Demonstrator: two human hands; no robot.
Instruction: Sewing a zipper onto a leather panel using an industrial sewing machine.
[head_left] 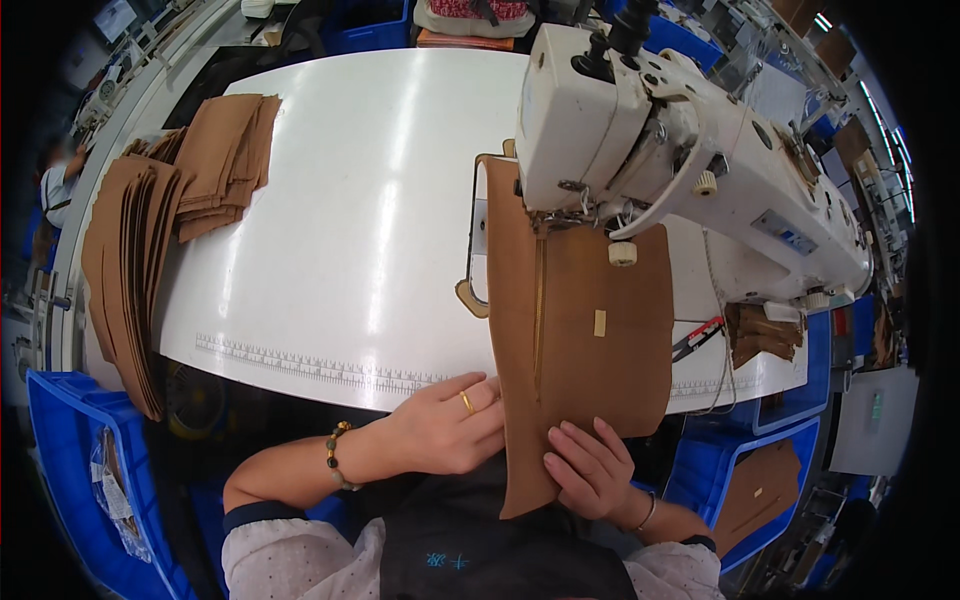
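Note:
A large brown leather-like panel [610, 375] lies under the head of a white industrial sewing machine [575, 125]. A yellowish zipper-like strip [540, 310] runs lengthwise on it below the needle area, and a small pale label [600, 322] sits to the right. The panel's near end hangs over the table edge. My left hand [450, 425], wearing a ring, is closed at the panel's left edge, with its fingertips hidden behind it. Flat on the panel's near end rest the outstretched fingers of my right hand [590, 468]. The needle's tip cannot be made out.
Stacks of brown pieces [135, 270] lie at the left of the white table [330, 200]. A red-and-black tool [697, 338] and small brown scraps [765, 335] are right of the panel. Blue bins [85, 400] flank me, the right one holding a brown panel [760, 490].

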